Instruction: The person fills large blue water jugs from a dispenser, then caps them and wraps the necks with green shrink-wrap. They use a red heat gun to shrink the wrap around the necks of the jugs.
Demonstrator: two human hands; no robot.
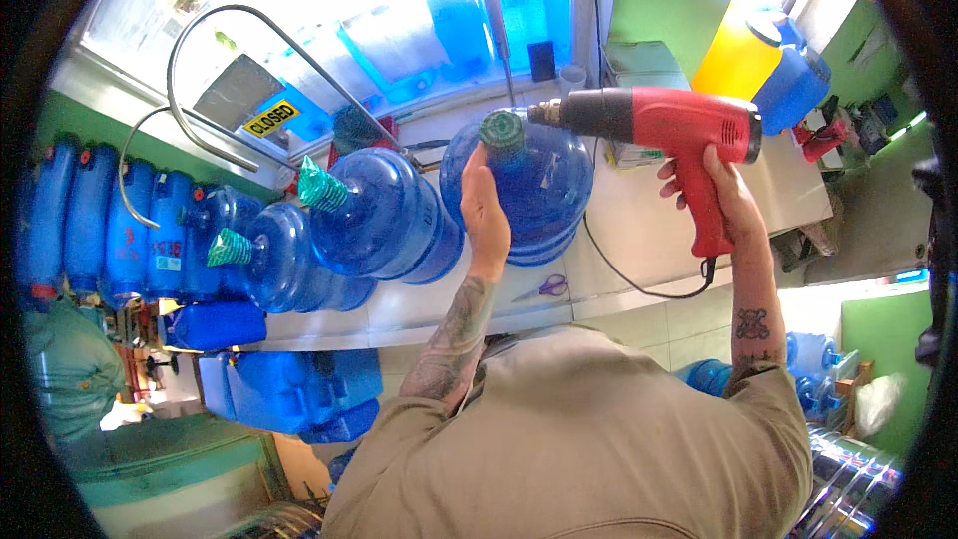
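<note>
A long white tiled counter carries three big round translucent blue plastic water jugs. The nearest jug is the landmark: the other two stand to its left, each neck wrapped in green film. The left hand lies flat and open against the landmark jug's side, likely steadying it. The right hand is closed around the grip of a red pistol-shaped heat gun, its nozzle aimed at the jug's green seal cap, seemingly to shrink it. Purple-handled scissors lie below the jug.
</note>
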